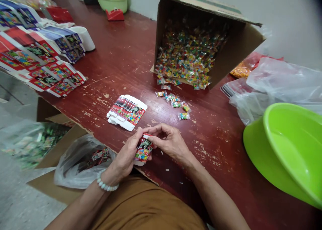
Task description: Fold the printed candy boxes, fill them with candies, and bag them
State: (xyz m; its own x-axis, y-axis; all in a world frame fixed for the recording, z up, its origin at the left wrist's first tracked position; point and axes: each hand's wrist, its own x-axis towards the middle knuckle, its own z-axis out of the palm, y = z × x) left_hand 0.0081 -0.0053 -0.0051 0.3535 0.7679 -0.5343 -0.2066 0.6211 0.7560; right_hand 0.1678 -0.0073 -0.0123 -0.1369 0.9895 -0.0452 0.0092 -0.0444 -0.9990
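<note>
Both of my hands hold a small printed box (142, 150) with red edges and a cartoon figure, at the near edge of the dark red table (120, 59). My left hand (127, 156) wraps around its left side; a white bead bracelet sits on that wrist. My right hand (169, 141) pinches the box's top flap with thumb and fingers. Just beyond lies a small stack of flat unfolded boxes (127, 111). A few wrapped candies (176, 102) lie loose to the right of that stack.
A tipped cardboard carton (241, 39) spills colourful wrapped candies onto the table. Bright green basins (286, 156) sit at the right beside clear plastic bags (279, 82). Stacks of flat printed boxes (42, 59) fill the left. A plastic bag in a carton (80, 163) stands below the table's edge.
</note>
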